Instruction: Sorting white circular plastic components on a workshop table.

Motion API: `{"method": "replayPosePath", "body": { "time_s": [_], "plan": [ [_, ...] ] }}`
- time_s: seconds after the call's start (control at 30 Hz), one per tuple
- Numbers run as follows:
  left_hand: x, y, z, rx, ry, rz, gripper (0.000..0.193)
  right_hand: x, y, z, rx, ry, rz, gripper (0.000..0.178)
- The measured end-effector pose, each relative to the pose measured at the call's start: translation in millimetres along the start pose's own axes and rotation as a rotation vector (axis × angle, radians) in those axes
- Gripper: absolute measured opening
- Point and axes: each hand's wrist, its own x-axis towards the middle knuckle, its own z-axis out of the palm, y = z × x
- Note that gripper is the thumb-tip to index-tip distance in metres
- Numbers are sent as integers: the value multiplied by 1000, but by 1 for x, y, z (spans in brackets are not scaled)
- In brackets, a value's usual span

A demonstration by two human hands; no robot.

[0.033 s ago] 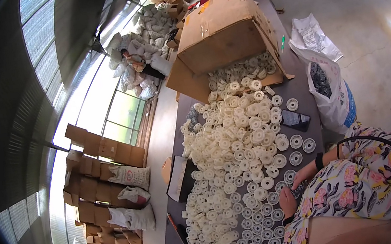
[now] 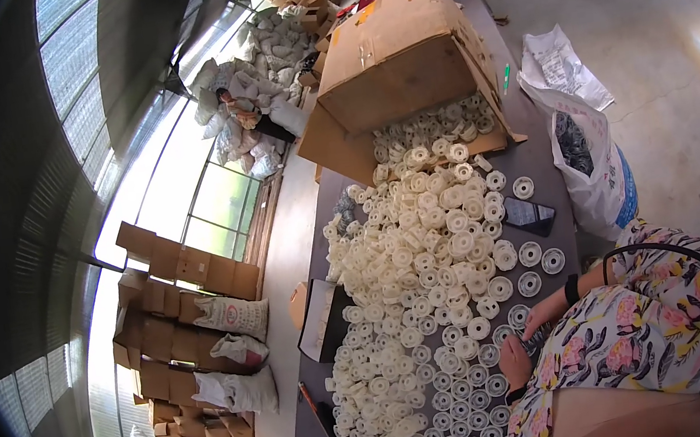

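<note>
My right hand (image 2: pixel 548 310), with a black band at the wrist, reaches in beside my floral clothing. Its fingers are bent and close to my left hand (image 2: pixel 515 362), whose fingers are curled too. Between them lies a small dark thing (image 2: pixel 538 337), mostly hidden and too small to name. Next to my hands, at the table's edge, white plastic ring-shaped parts with a hub (image 2: pixel 477 375) lie flat in rows. A large heap of the same pale parts (image 2: pixel 415 245) spreads across the dark table beyond.
A tipped cardboard box (image 2: pixel 398 44) spills parts onto the table. A phone (image 2: pixel 530 215), a green pen (image 2: pixel 507 78), a black box (image 2: pixel 324 319) and an orange-handled tool (image 2: pixel 310 398) lie around the heap. On the floor stands a white sack (image 2: pixel 598 186) holding dark pieces. A person (image 2: pixel 243 113) is far off.
</note>
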Motion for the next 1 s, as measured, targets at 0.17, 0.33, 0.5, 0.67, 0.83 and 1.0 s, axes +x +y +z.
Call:
{"method": "replayPosePath", "body": {
  "time_s": [0.17, 0.33, 0.5, 0.67, 0.83, 1.0],
  "plan": [
    [5, -6, 5, 231, -81, -31, 28, 28, 30, -10, -416, 99, -88, 67],
    [3, -13, 2, 273, -91, -4, 32, 13, 6, 6, -583, 186, -232, 68],
    [-3, -16, 4, 93, -121, 172, 16, 6, 12, -4, -470, 5, -44, 63],
    [-8, -23, 20, 259, -195, 32, 24, 4, 5, -1, -566, -51, -144, 63],
    [-31, -53, 30, 333, 131, 201, 29, 25, 6, 3, -810, -35, -173, 70],
    [-58, 12, -15, -59, 339, -76, 26, 35, -20, 12, -278, -167, 52, 38]
  ]
}}
